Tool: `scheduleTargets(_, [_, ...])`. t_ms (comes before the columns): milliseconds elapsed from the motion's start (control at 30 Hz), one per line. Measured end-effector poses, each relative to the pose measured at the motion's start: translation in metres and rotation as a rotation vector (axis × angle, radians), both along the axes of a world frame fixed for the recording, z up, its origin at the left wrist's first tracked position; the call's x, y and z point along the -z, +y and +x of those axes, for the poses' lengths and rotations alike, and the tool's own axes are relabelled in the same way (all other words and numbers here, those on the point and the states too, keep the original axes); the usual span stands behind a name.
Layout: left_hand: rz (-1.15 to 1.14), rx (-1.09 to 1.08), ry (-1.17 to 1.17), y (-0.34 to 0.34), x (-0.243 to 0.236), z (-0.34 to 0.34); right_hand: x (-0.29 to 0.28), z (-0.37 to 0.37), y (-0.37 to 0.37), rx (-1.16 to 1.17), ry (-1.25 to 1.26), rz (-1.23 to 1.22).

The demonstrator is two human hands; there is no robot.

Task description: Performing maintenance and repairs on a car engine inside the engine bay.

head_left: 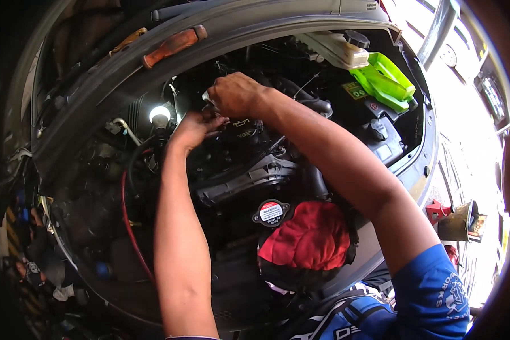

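Both of my hands reach into the open engine bay of a car, close together over the dark engine (226, 153). My right hand (236, 96) is closed in a fist, with a small pale thing (207, 100) showing at its finger side; its kind is unclear. Just below and to the left, my left hand (194, 129) has its fingers drawn together near the oil filler area. Whatever sits between those fingers is too small to name. A lit bulb (160, 116) glows beside my left wrist.
An orange-handled screwdriver (175, 46) lies along the far cowl. At the far right are a fluid reservoir (354, 55) and a bright green tray (383, 84). Nearer me are a radiator cap (271, 213) and a bundled red cloth (307, 238). A red cable (126, 218) runs at left.
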State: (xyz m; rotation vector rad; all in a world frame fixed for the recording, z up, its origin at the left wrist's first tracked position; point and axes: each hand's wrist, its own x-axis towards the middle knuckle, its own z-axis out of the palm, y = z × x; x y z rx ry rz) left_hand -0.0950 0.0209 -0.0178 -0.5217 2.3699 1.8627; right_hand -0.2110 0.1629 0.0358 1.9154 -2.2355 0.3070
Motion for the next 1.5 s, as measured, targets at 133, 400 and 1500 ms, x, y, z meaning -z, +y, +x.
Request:
scheduleTargets(133, [0.057,-0.054,-0.004,0.005,-0.002,0.002,-0.001,0.0,0.0,-0.072,0.081,0.076])
scheduleTargets(400, [0.003,-0.018,0.029,0.002,-0.003,0.004,-0.001,0.006,-0.003,-0.006,0.062,0.047])
scheduleTargets(1500, [-0.257,-0.414,0.4,0.04,0.003,-0.002,0.024,-0.091,0.168,0.349,-0.517,-0.179])
